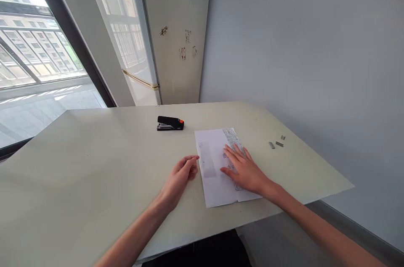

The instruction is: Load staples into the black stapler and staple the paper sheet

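A sheet of paper [210, 191] lies on the table, blank white on its left side with a faint grey block showing. Dense printed text runs down its right side, partly covered by my right hand [244, 170]. That hand is pressed flat on the page with its fingers spread. My left hand [183, 170] is closed in a pinch at the paper's left edge, thumb and forefinger together there. Behind the paper, to the left, rests a black stapler [170, 123] with an orange-red spot at one end.
Three short strips of staples [279, 144] lie on the right part of the white table [104, 166]. A fridge [176, 69] with worn patches stands beyond the far edge. A grey wall [299, 48] borders the right, and a window [34, 44] is at left.
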A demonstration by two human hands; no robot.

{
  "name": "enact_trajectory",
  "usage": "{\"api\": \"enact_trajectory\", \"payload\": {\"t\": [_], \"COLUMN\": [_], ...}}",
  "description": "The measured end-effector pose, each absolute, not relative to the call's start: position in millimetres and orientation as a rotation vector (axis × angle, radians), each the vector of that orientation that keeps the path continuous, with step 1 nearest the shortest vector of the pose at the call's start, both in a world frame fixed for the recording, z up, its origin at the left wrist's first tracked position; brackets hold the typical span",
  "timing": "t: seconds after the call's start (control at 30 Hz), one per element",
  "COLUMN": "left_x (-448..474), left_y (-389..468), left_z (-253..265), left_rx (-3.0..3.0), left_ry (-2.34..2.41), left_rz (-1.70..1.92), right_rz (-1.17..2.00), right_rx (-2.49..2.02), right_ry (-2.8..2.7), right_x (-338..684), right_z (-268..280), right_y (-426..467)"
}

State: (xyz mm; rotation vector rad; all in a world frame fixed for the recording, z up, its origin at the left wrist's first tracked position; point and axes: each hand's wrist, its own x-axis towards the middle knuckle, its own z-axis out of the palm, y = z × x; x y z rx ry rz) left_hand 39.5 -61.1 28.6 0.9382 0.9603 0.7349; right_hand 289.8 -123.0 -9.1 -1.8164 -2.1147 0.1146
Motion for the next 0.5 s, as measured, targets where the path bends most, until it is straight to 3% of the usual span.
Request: {"api": "enact_trajectory", "payload": {"t": [0.13,0.5], "left_x": [66,75], "left_y": [-63,-84], "left_z": [37,37], "left_rx": [0.438,0.488], "left_ry": [0.765,0.534], "left_rz": [0.659,0.47], "right_rz": [-0.01,-0.167], "right_rx": [-1.464,-1.34], "right_ry": [-2.238,-2.13], "right_x": [252,241], "right_z": [24,32], "right_y": [-136,-154]}}
